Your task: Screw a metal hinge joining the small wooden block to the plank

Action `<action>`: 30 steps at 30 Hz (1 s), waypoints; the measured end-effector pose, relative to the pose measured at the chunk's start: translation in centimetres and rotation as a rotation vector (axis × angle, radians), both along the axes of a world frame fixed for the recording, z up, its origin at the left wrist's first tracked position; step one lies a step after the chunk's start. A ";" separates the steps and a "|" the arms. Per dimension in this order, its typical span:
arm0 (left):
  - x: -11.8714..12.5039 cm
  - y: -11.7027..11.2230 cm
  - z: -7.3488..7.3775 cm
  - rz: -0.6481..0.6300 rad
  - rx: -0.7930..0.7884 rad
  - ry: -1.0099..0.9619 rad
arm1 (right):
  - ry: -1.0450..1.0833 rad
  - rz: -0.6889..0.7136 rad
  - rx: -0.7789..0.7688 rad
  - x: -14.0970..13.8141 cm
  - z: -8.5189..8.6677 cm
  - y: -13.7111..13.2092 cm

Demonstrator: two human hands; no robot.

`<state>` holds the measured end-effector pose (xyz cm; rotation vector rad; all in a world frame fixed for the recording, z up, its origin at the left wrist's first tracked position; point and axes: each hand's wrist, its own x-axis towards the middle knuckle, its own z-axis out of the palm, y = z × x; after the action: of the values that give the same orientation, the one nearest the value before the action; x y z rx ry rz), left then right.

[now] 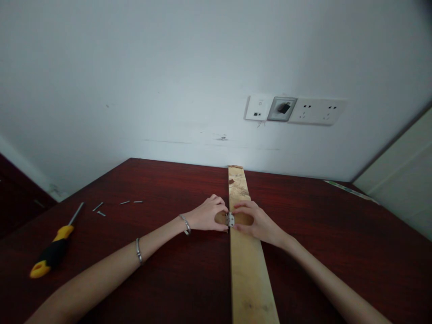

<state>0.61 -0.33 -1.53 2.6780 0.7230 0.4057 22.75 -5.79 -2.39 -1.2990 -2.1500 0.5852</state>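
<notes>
So my left hand and right hand are both curling around one metal hinge at the left edge of one wooden plank, can't tell if they're actually clamping it. Four screws and one screwdriver are lying on the table, left of the plank.

no legible text, labels, numbers, signs

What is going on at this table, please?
A person's left hand and right hand are at a small metal hinge, fingertips around it, at the left edge of a long wooden board. On the dark red table, off to the left, lie a screwdriver and four loose screws.
</notes>
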 end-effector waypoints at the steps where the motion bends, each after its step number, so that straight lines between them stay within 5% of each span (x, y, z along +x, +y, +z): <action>1: 0.0 0.0 0.0 -0.002 0.001 0.005 | 0.001 -0.003 0.004 0.0 -0.1 0.0; 19: -0.2 0.1 0.2 -0.006 0.016 0.053 | -0.005 0.006 0.020 0.1 -0.2 0.1; 30: -1.0 1.1 1.5 -0.051 -0.024 0.158 | 0.028 0.017 0.039 0.1 -0.3 0.0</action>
<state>-0.40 0.72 -0.05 2.7221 0.6970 0.1727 22.88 -5.76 -2.71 -1.2457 -2.1406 0.5622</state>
